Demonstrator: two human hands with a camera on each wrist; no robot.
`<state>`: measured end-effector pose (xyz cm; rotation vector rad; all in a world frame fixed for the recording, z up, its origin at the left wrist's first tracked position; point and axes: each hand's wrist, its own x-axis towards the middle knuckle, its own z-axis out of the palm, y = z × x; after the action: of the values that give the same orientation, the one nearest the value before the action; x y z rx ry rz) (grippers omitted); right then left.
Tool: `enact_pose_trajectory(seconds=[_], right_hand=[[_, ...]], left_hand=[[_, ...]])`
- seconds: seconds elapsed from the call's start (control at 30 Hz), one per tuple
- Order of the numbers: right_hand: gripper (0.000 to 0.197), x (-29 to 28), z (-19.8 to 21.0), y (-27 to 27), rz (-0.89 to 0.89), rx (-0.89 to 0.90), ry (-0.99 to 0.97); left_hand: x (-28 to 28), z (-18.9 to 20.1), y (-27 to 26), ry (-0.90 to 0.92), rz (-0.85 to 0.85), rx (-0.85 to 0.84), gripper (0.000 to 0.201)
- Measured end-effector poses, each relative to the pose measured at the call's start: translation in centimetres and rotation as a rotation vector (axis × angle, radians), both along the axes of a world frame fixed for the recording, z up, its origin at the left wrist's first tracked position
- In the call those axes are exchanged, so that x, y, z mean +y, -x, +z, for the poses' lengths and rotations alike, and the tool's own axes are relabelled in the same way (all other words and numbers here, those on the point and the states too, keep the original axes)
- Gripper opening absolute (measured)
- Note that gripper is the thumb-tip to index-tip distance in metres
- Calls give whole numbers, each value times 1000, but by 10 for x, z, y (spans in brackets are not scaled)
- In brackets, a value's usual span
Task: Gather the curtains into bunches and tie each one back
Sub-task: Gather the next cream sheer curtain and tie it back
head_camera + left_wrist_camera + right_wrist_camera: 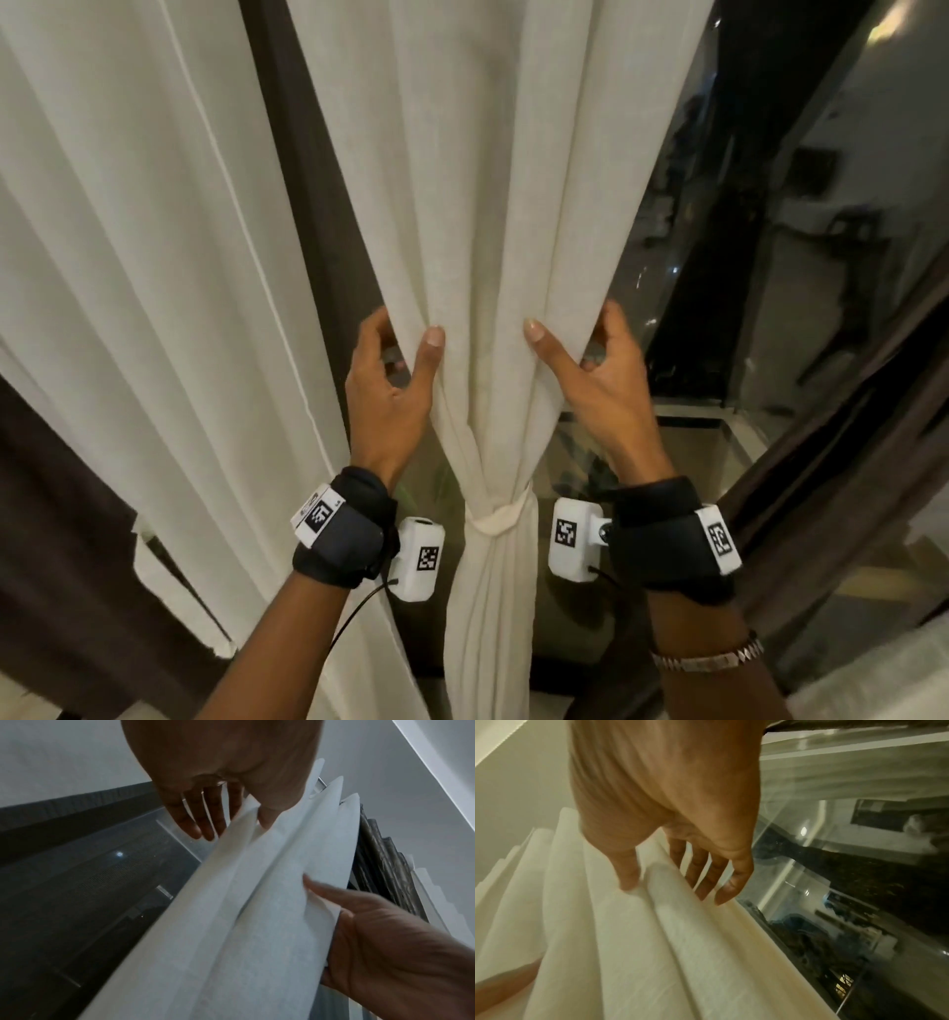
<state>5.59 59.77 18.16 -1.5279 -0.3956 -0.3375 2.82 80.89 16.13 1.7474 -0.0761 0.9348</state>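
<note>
A cream curtain hangs in the middle, bunched low down and bound by a knotted cream tie-back. Above the knot my left hand holds the curtain's left edge, thumb on the front and fingers behind. Opposite it, my right hand holds the right edge the same way. In the left wrist view the left hand presses its thumb into the folds, with the right hand on the far side. The right wrist view shows a fold rising between the right hand's thumb and fingers.
A second cream curtain hangs loose at the left, with dark brown drapes behind it. A glass pane with reflections stands behind and to the right. Another dark drape slants across the right side.
</note>
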Motion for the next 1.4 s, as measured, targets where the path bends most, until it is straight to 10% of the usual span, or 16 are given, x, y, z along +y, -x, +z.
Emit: enact_pose_trajectory(seconds=[0.17,0.3,0.53,0.73,0.97,1.17,1.4], right_hand=[[7,-23,16,-39,-233,-88,27],[14,-55,-8,-41,-534,-72,-281],[25,-35,3,-16,-164,51,-306],[55,-47,-2,-27,-548,-58,-268],[23,27,3,44,-542,-445,-180],[23,134,-34,97,-308,-375,-109],[111,239,-108,68,-128,132,310]], left_hand=[[16,27,-15,144,266,-197,18],[22,5,-7,233,302,-100,19],[-20,-12,-2,58,145,-50,14],[-8,-15,6,99,121,38,30],[9,-35,44,-48,140,-68,26],[69,-60,75,3,332,-120,11],[162,-108,102,128,446,18,25]])
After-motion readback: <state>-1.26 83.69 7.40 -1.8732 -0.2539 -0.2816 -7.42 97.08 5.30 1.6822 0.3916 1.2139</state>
